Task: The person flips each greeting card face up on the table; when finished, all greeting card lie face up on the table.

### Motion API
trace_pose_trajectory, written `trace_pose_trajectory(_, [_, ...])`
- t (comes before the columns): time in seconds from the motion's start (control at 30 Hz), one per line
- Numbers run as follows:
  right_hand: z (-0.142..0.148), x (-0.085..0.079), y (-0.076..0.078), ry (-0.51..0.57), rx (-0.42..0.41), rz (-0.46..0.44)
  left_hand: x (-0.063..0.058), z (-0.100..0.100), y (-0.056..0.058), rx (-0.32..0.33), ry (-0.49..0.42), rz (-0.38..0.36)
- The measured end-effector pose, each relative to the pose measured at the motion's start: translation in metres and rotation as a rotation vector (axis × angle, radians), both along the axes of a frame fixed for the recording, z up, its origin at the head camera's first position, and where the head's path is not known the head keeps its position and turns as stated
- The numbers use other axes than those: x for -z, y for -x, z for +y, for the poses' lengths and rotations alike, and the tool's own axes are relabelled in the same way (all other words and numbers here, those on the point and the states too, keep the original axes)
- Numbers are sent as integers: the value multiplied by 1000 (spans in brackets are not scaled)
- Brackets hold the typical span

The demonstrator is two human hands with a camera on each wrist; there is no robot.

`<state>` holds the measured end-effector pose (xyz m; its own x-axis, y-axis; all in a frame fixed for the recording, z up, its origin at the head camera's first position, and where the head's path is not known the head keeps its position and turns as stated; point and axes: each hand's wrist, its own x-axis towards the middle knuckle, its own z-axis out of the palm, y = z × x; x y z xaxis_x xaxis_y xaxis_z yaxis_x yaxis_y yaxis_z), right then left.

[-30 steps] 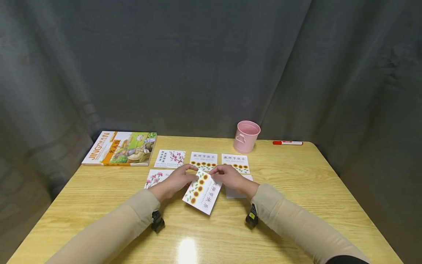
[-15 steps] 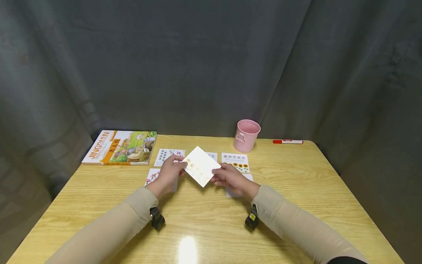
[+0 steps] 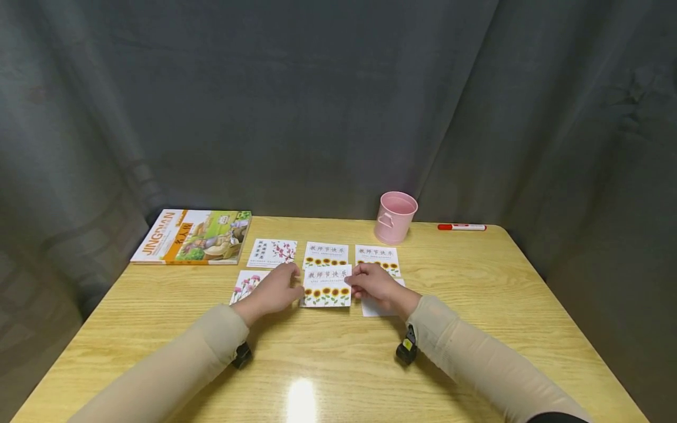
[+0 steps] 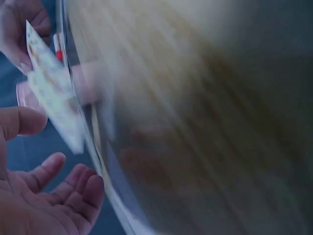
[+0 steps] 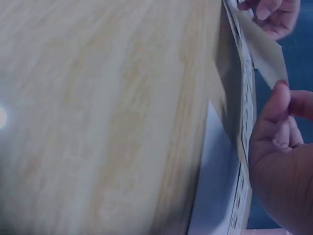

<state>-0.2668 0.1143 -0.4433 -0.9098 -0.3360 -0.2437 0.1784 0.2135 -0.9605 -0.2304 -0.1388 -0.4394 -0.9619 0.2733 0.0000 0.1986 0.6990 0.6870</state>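
A sunflower greeting card (image 3: 326, 286) is held just above the table, picture and lettering upright to me. My right hand (image 3: 376, 286) pinches its right edge between thumb and fingers; the right wrist view shows this pinch on the card (image 5: 266, 51). Beside the card's left edge is my left hand (image 3: 273, 289). In the left wrist view, that hand (image 4: 44, 191) has its thumb and fingers spread apart, with the card (image 4: 54, 93) beyond them. Behind the held card lies another sunflower card (image 3: 326, 251), its lower part covered.
A plum blossom card (image 3: 272, 251) and a pink flower card (image 3: 246, 284) lie on the left. On the right are another sunflower card (image 3: 377, 256) and a plain white card (image 3: 376, 308). Farther back sit a book (image 3: 195, 237), a pink bucket (image 3: 394, 226) and a red marker (image 3: 462, 227).
The card has turned from a tilted, diagonal pose to level and face-up, and come lower. My left hand has let go of it; the right hand still pinches it.
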Motion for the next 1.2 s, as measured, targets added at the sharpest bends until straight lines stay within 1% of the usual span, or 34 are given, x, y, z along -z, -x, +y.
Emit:
trace_pose_trajectory(0.07, [0, 1, -1, -46, -24, -9, -3, 3, -4, 79, 79, 58])
trace_pose_trajectory(0.1, [-1, 1, -2, -64, -26, -11, -4, 6, -6, 118, 94, 72])
trace_pose_trajectory(0.23, [-5, 5, -3, -89, 9, -29, -5, 17, -12, 250, 166, 102])
trace_pose_trajectory(0.33, [-8, 6, -5, -110, 25, -26, -4, 24, -14, 320, 239, 118])
trace_pose_trajectory(0.4, [-9, 6, -7, -129, 26, -19, -2, 26, -14, 344, 290, 126])
trace_pose_trajectory(0.5, [-11, 7, -8, -144, 26, 26, -2, 28, -15, 358, 345, 130])
trace_pose_trajectory(0.63, [-9, 7, -8, -114, 38, 73, -5, 30, -16, 359, 418, 125])
trace_pose_trajectory(0.8, [7, 2, -6, -140, 82, 110, -8, 35, -18, 359, 522, 130])
trace_pose_trajectory(0.87, [14, -2, -7, -168, 96, 131, -10, 35, -19, 360, 535, 124])
trace_pose_trajectory(1.0, [34, -9, -11, -191, 95, 156, -10, 34, -19, 346, 537, 110])
trace_pose_trajectory(1.1, [56, -11, -9, -191, 101, 147, -10, 37, -18, 323, 516, 117])
trace_pose_trajectory(1.2, [80, -11, -5, -210, 122, 116, -12, 47, -15, 313, 479, 131])
